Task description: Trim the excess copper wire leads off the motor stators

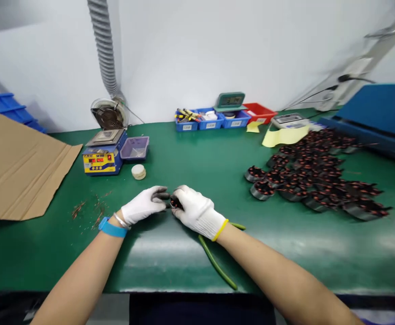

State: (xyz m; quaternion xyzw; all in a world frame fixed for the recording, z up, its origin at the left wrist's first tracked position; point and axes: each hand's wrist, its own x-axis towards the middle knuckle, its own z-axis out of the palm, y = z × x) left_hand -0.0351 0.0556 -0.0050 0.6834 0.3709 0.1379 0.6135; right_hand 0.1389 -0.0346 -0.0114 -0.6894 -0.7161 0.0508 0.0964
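Note:
My right hand (195,208), in a white glove, is closed around a small motor stator (176,202) with a dark core and copper windings. Most of the stator is hidden behind the glove. Just left of it is my left hand (146,204), gloved too, with dirty fingertips and its fingers apart, facing the stator. Whether those fingertips touch the stator I cannot tell. Under my right wrist lies a hand tool with green handles (217,263); its head is hidden. At the right, many similar wound stators (306,176) are heaped on the green table (184,158).
Copper wire scraps (97,210) lie left of my hands, beside a cardboard sheet (17,167). Further back stand a solder pot unit (103,155), a purple tray (134,149) and a round white tin (138,172). Small blue bins (211,123) and a red bin (260,113) line the wall.

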